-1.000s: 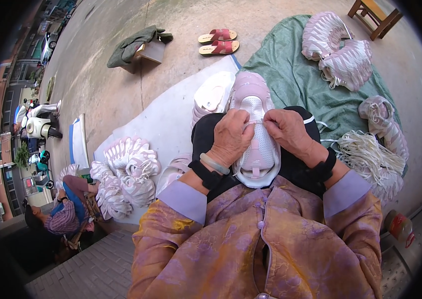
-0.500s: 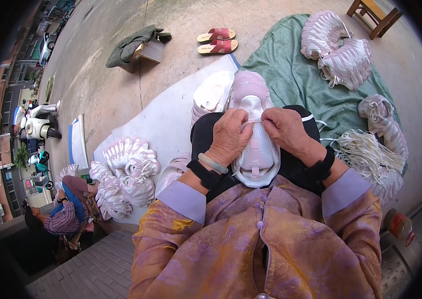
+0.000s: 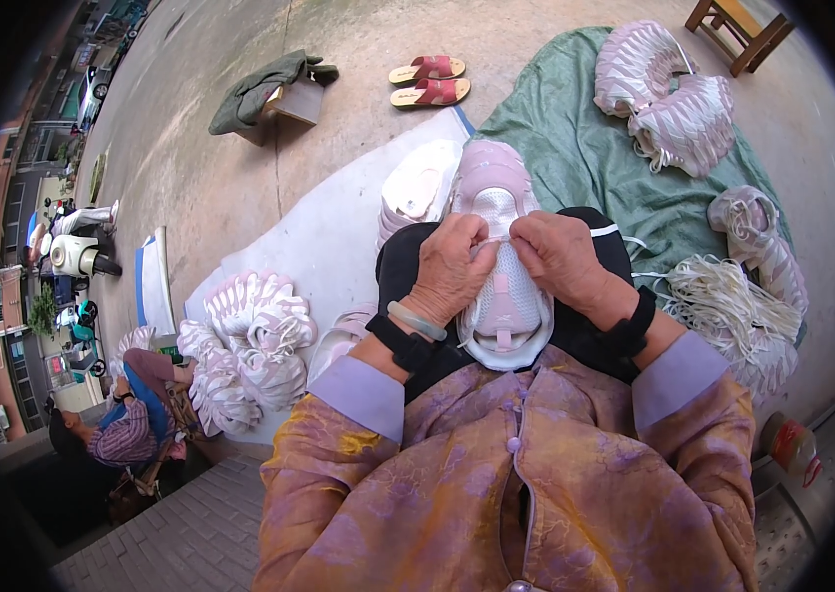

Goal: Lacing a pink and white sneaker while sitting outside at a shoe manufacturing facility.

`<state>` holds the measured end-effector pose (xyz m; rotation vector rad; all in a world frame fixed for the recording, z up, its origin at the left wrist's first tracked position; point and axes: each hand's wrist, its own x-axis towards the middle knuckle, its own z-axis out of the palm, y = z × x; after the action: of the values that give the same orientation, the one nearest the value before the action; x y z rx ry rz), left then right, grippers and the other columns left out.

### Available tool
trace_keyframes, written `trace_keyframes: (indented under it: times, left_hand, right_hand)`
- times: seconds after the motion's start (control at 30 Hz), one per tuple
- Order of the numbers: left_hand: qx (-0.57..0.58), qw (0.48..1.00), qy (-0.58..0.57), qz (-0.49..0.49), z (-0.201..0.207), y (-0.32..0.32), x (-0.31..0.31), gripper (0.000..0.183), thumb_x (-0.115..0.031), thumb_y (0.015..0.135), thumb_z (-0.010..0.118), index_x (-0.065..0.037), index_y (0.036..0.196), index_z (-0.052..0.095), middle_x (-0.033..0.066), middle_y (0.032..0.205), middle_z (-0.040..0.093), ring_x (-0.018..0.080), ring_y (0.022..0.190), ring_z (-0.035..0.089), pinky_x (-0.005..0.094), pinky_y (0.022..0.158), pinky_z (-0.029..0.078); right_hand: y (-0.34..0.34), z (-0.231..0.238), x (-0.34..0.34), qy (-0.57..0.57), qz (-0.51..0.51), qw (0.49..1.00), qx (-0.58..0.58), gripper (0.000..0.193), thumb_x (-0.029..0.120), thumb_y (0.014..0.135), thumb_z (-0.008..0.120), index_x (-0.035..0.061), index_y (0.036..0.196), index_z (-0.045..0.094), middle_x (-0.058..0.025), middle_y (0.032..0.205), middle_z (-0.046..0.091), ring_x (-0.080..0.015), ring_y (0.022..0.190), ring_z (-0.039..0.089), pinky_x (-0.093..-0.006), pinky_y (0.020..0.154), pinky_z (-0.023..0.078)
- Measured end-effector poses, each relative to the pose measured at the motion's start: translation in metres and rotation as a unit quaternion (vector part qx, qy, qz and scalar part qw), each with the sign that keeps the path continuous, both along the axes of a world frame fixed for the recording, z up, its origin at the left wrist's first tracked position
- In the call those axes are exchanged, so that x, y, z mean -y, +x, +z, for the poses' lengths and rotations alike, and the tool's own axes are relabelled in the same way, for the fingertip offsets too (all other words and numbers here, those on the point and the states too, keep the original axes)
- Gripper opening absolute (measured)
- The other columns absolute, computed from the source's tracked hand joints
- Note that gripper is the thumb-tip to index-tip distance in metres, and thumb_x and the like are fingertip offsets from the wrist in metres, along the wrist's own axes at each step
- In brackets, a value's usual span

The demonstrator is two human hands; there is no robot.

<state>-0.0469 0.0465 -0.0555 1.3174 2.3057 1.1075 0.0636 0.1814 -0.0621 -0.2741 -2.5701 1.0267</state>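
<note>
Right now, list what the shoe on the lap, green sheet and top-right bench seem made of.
Shoe: partly matte mesh, probably synthetic, by its dotted white texture. Green sheet: likely woven plastic, from its creases and sheen. Bench: probably varnished wood, by its warm brown top.

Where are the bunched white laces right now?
In the head view, the bunched white laces lie at right, by the green sheet, to the right of the right hand and just below some pinkish shoes.
</note>
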Motion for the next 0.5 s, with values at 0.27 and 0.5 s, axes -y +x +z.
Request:
trace_keyframes:
  times: [0.27,0.5]
  left_hand:
    - [-0.012,0.999,-0.02,-0.032,0.011,-0.002,0.01,0.024,-0.013,0.073,0.067,-0.002,0.087,0.051,0.0069,0.072,0.05,0.0158,0.058,0.049,0.0269,0.056,0.044]
    - [-0.026,0.99,-0.124,-0.06,0.035,0.013,0.029,0.043,-0.026,0.073,0.069,0.0,0.101,0.049,0.0149,0.08,0.055,0.0288,0.069,0.057,0.0359,0.063,0.047]
  right_hand:
    - [0.005,-0.003,0.012,0.035,-0.015,0.999,0.016,0.01,0.013,0.079,0.056,0.0043,0.081,0.052,-0.0134,0.075,0.057,-0.0314,0.073,0.058,-0.0402,0.061,0.045]
    - [0.017,-0.013,0.008,-0.187,-0.051,0.981,0.034,0.012,0.01,0.083,0.057,0.0012,0.089,0.053,-0.0081,0.073,0.053,-0.0179,0.066,0.05,-0.0286,0.063,0.042]
